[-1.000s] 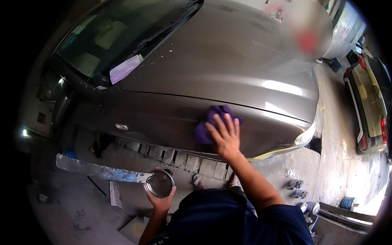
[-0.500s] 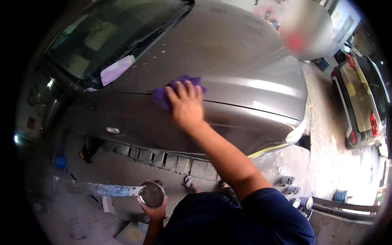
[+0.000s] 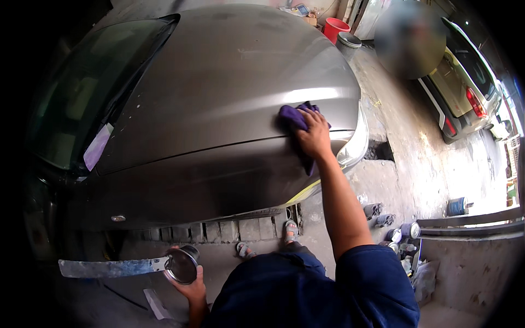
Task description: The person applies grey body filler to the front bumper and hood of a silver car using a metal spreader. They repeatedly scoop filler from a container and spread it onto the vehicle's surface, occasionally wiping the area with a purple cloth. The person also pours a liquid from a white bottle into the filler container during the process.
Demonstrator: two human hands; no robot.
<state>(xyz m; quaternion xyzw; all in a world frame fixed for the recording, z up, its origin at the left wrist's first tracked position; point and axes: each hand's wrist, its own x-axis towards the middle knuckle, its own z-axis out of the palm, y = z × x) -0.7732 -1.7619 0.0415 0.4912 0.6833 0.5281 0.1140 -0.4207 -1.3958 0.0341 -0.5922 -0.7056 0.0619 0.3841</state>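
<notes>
A crumpled purple cloth [image 3: 291, 118] lies under my right hand [image 3: 315, 135], whose fingers are bent over it. Both are on the front of a grey-brown car's hood [image 3: 224, 82], near the seam with the fender and close to the headlight [image 3: 355, 143]. Part of the cloth hangs down over the fender [image 3: 240, 177]. Low on the left, my left hand [image 3: 191, 287] grips a round metal cup [image 3: 185, 264] from the side and below. The cup's inside looks dark. A long, flat, paint-stained strip [image 3: 112, 268] sticks out leftward from the cup's rim.
A pale purple sheet [image 3: 98, 146] rests by the windshield's base. Several cans [image 3: 410, 230] stand on the floor at right, beside a low wall. A red bucket [image 3: 336, 28] is beyond the hood. Another car [image 3: 465, 82] and a blurred person [image 3: 410, 41] are at upper right.
My right hand has slid the cloth along the hood toward the headlight. The view has shifted toward the car's front. My left hand still holds the cup, with the strip pointing left.
</notes>
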